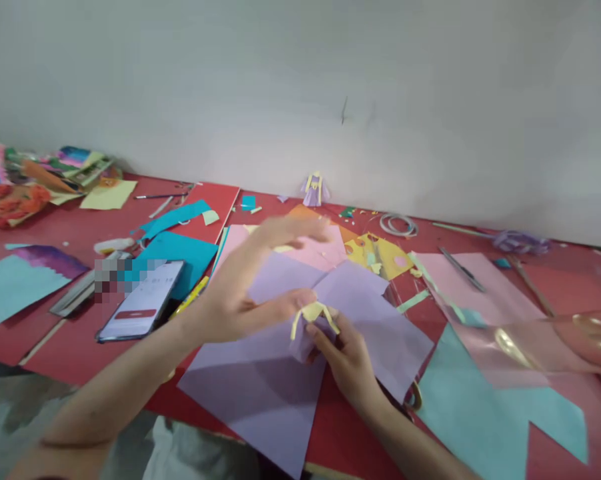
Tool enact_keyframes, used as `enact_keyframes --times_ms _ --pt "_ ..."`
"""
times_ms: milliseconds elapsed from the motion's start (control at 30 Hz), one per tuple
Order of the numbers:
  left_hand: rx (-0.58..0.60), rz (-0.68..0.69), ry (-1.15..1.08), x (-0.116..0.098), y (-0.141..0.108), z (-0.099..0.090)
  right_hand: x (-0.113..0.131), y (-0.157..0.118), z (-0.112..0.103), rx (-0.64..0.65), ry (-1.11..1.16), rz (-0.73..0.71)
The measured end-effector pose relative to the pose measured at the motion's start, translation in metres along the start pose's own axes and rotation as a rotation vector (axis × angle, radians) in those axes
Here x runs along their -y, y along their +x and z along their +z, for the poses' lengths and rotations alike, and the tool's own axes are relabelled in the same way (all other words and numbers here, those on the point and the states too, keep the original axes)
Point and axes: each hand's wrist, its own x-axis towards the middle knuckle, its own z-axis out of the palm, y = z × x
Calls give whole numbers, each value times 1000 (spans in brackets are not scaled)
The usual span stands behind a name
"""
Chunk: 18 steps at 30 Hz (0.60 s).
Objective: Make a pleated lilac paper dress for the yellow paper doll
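Note:
Between the thumb and fingers of my right hand is a small folded paper dress, purple with a pale yellow top and two thin yellow strips hanging from it. My left hand hovers just above and to the left, fingers spread and thumb stretched toward the dress's top; whether the thumb touches it I cannot tell. Beneath both hands lie large purple paper sheets. A similar finished-looking paper dress, purple with yellow trim, stands against the wall.
On the red table, a phone and a metal ruler-like strip lie left. Blue paper is behind them. To the right are pink paper, light blue paper, a pen-like cutter and coiled tubing.

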Motion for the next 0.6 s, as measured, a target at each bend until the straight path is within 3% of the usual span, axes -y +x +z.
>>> enact_keyframes --times_ms 67,100,167,267,433,600 --pt "176 -112 81 11 -7 7 -2 4 0 23 44 -8" --pt "219 -240 130 17 -14 11 -4 6 -1 25 49 -22" --pt "271 -386 200 28 -28 17 -6 10 -1 1 52 -35" --pt "324 -501 115 40 -47 27 -8 15 -3 17 84 -53" --pt "287 -489 32 50 -51 47 -1 19 -2 24 22 -84" --pt "188 -466 -25 65 -51 51 10 22 4 14 -44 -79"
